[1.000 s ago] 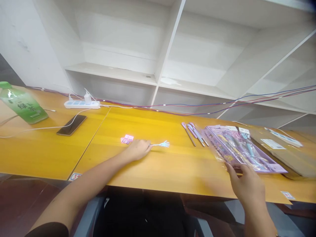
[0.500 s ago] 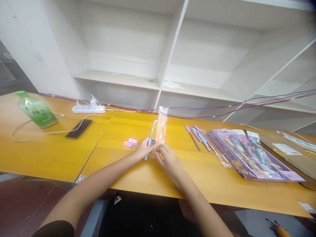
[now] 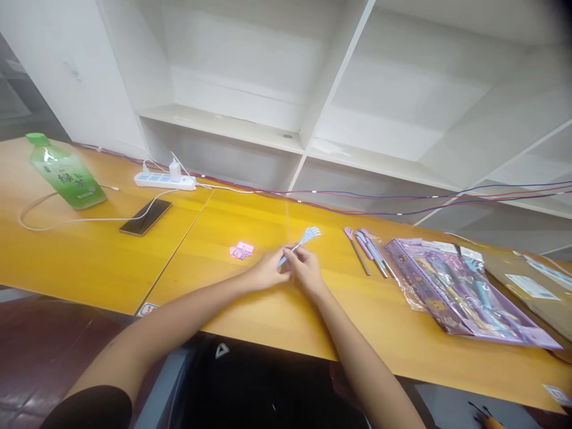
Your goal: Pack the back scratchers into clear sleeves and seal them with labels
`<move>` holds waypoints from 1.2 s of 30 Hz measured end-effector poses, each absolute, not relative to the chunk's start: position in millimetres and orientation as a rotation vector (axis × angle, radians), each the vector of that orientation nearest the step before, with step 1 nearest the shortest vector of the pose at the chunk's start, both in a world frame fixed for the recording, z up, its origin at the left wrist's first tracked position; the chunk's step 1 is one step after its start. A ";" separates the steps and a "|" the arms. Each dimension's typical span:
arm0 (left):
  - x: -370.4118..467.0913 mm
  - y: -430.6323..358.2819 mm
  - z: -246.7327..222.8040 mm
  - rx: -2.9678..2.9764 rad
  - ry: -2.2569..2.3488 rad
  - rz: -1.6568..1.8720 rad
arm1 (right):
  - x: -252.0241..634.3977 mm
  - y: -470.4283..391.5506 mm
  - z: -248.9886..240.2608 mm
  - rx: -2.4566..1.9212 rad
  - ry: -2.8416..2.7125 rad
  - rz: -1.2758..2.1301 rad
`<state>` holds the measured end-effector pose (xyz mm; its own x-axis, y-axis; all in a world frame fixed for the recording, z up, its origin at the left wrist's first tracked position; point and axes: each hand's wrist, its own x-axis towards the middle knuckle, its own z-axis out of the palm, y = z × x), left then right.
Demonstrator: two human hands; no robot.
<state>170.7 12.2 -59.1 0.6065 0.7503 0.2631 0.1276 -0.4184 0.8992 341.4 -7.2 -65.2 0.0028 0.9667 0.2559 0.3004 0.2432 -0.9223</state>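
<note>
Both my hands are together over the middle of the table around a back scratcher [image 3: 310, 235] with a light-blue claw head and a metal shaft, tilted up to the right. My left hand [image 3: 268, 269] is closed around its blue handle. Fingers of my right hand [image 3: 306, 267] pinch the shaft near the handle, and the fingertips partly hide each other. Left of my hands lie small pink printed cards [image 3: 242, 250]. To the right, several purple and blue back scratchers [image 3: 367, 250] with metal shafts lie side by side.
A purple display box [image 3: 440, 310] with plastic-wrapped back scratchers stands at right, beside a brown cardboard piece [image 3: 500, 262]. A green bottle [image 3: 67, 173], a phone [image 3: 146, 217] and a power strip [image 3: 163, 180] are at left. Cables [image 3: 348, 195] run along the back under white shelves [image 3: 223, 122].
The back scratcher has turned, its claw head now up and right of my hands. My right hand has moved onto its shaft. The clear sleeve upright before my hands no longer shows clearly.
</note>
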 end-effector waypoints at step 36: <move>160.2 41.8 -57.0 1.536 0.896 1.456 | 375.7 -42.0 -36.5 -1.084 -1.353 1.720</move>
<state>160.2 41.8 -57.0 0.0786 0.9068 0.4141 -0.0390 -0.4122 0.9102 375.7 -42.0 -36.5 -0.4173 0.8875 -0.1953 -0.0191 -0.2234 -0.9745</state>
